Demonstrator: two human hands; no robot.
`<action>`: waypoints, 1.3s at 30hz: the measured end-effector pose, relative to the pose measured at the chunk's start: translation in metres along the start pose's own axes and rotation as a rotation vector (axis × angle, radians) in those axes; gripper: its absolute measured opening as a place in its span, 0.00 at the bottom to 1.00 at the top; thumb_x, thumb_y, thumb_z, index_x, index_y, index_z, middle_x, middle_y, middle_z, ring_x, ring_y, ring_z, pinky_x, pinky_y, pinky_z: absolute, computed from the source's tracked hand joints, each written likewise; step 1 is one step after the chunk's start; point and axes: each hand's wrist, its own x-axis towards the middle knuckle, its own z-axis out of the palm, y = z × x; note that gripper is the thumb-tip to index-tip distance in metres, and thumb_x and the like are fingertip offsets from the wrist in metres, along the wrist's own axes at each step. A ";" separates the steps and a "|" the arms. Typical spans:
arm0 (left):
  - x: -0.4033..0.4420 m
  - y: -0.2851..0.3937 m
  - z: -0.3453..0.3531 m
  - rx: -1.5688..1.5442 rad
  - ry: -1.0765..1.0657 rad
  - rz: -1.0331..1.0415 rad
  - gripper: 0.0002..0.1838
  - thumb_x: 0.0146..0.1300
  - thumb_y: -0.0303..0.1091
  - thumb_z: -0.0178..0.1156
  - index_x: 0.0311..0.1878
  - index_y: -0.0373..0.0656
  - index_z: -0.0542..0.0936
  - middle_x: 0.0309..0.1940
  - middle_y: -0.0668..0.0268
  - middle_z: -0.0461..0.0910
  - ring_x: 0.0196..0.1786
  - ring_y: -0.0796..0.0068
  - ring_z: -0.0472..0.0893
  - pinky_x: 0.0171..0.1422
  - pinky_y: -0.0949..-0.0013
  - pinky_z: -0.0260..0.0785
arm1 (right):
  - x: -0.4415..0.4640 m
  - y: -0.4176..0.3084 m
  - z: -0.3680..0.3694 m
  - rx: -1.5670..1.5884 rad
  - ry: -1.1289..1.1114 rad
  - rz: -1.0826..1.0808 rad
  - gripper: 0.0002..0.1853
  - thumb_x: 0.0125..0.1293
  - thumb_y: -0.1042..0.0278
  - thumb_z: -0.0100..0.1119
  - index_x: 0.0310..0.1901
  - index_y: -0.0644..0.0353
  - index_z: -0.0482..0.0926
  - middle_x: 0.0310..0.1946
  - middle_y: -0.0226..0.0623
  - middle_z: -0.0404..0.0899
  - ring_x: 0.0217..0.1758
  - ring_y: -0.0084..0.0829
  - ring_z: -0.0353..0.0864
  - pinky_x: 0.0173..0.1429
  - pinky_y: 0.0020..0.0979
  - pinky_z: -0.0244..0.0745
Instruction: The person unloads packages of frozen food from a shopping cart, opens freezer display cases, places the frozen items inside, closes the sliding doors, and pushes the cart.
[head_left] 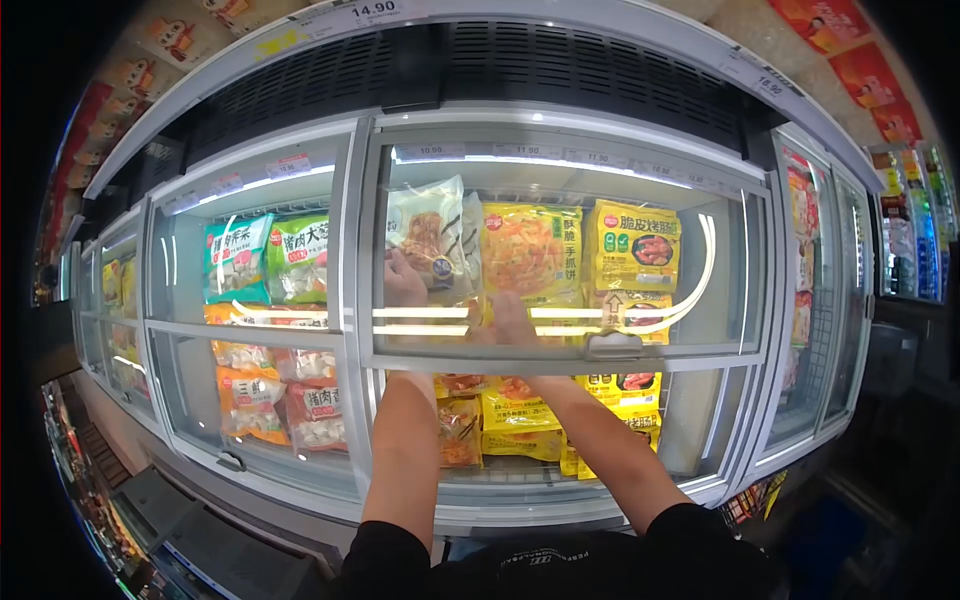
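Both my forearms reach under the raised edge of a sliding glass lid (560,350) into a chest freezer. Behind the glass, my left hand (403,280) is closed on the lower left edge of a clear and white frozen food bag (428,235) with a picture of browned food. The bag stands tilted. My right hand (508,320) is at the bottom edge of a yellow flatbread bag (530,250); bright reflections cover its fingers. Right of it is a yellow sausage bag (636,245).
More yellow bags (520,415) lie in the near part of the freezer. On the left, a closed compartment holds teal, green, orange and red dumpling bags (240,255). The lid has a grey handle (613,346). A black vented shelf front (480,75) runs above the back.
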 end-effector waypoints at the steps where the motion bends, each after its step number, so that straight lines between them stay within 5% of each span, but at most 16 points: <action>1: -0.007 0.010 -0.007 0.025 -0.009 -0.017 0.31 0.75 0.49 0.50 0.73 0.39 0.68 0.58 0.39 0.78 0.60 0.37 0.78 0.64 0.48 0.69 | -0.033 0.019 -0.002 -0.019 -0.159 0.006 0.27 0.62 0.61 0.65 0.60 0.62 0.70 0.56 0.55 0.72 0.62 0.56 0.72 0.64 0.48 0.70; 2: -0.016 0.019 -0.014 0.053 -0.023 -0.032 0.31 0.74 0.49 0.51 0.73 0.38 0.68 0.59 0.38 0.78 0.60 0.37 0.78 0.65 0.48 0.69 | -0.066 0.007 -0.035 -0.043 -0.245 0.050 0.25 0.63 0.62 0.65 0.59 0.60 0.71 0.56 0.53 0.74 0.62 0.54 0.73 0.64 0.47 0.71; 3: -0.020 0.003 -0.007 0.135 0.096 0.161 0.34 0.72 0.50 0.54 0.73 0.37 0.66 0.59 0.37 0.77 0.60 0.37 0.77 0.67 0.48 0.67 | -0.099 -0.007 -0.070 -0.062 -0.330 0.099 0.23 0.63 0.63 0.65 0.58 0.59 0.72 0.56 0.51 0.75 0.62 0.52 0.75 0.65 0.45 0.72; 8: -0.111 0.018 -0.052 0.503 0.043 0.592 0.33 0.69 0.46 0.59 0.74 0.43 0.68 0.72 0.45 0.66 0.72 0.45 0.68 0.74 0.46 0.62 | -0.253 0.009 -0.157 -0.122 -0.158 0.294 0.24 0.59 0.68 0.71 0.55 0.62 0.75 0.51 0.48 0.78 0.54 0.51 0.79 0.59 0.43 0.76; 10: -0.149 0.009 -0.075 0.436 -0.297 0.675 0.35 0.66 0.46 0.63 0.74 0.43 0.68 0.73 0.47 0.66 0.73 0.47 0.68 0.74 0.48 0.63 | -0.303 0.009 -0.178 -0.099 0.008 0.354 0.20 0.59 0.70 0.71 0.52 0.63 0.77 0.49 0.47 0.79 0.52 0.50 0.80 0.58 0.43 0.76; 11: -0.164 0.002 -0.089 0.299 -0.600 0.624 0.36 0.65 0.46 0.65 0.73 0.42 0.69 0.73 0.47 0.66 0.73 0.49 0.69 0.73 0.51 0.64 | -0.327 0.009 -0.184 -0.047 0.080 0.410 0.19 0.59 0.71 0.71 0.51 0.63 0.78 0.47 0.47 0.80 0.52 0.49 0.81 0.57 0.43 0.77; 15: -0.247 -0.013 -0.142 0.138 -1.121 0.363 0.32 0.62 0.43 0.70 0.67 0.39 0.75 0.60 0.50 0.81 0.61 0.55 0.82 0.64 0.58 0.74 | -0.385 -0.034 -0.204 -0.126 0.341 0.403 0.14 0.59 0.75 0.68 0.46 0.65 0.79 0.45 0.51 0.81 0.50 0.53 0.80 0.56 0.45 0.76; 22: -0.368 -0.012 -0.186 -0.366 -1.289 0.372 0.21 0.66 0.30 0.65 0.61 0.34 0.78 0.52 0.56 0.84 0.53 0.65 0.84 0.62 0.65 0.74 | -0.441 -0.073 -0.149 -0.240 0.430 0.276 0.17 0.53 0.71 0.70 0.43 0.64 0.75 0.48 0.49 0.75 0.57 0.52 0.75 0.62 0.45 0.73; 26: -0.401 0.029 -0.205 -0.241 -1.266 0.824 0.16 0.67 0.26 0.63 0.57 0.33 0.79 0.51 0.56 0.85 0.52 0.68 0.83 0.61 0.66 0.73 | -0.462 -0.103 -0.138 -0.146 0.389 0.199 0.17 0.56 0.72 0.69 0.45 0.66 0.74 0.51 0.50 0.74 0.60 0.51 0.75 0.65 0.45 0.72; 32: -0.446 0.071 -0.194 -0.313 -1.435 0.908 0.13 0.66 0.24 0.63 0.53 0.34 0.81 0.46 0.56 0.86 0.50 0.64 0.84 0.58 0.63 0.74 | -0.560 -0.106 -0.165 -0.174 0.370 0.425 0.14 0.58 0.71 0.66 0.42 0.64 0.73 0.46 0.49 0.79 0.55 0.51 0.79 0.59 0.47 0.75; 39: -0.528 0.106 -0.173 -0.308 -1.718 0.944 0.10 0.68 0.26 0.63 0.51 0.35 0.82 0.43 0.63 0.86 0.46 0.75 0.84 0.56 0.71 0.75 | -0.729 -0.104 -0.207 -0.264 0.928 0.834 0.12 0.60 0.70 0.67 0.41 0.62 0.74 0.38 0.46 0.82 0.47 0.51 0.82 0.50 0.48 0.77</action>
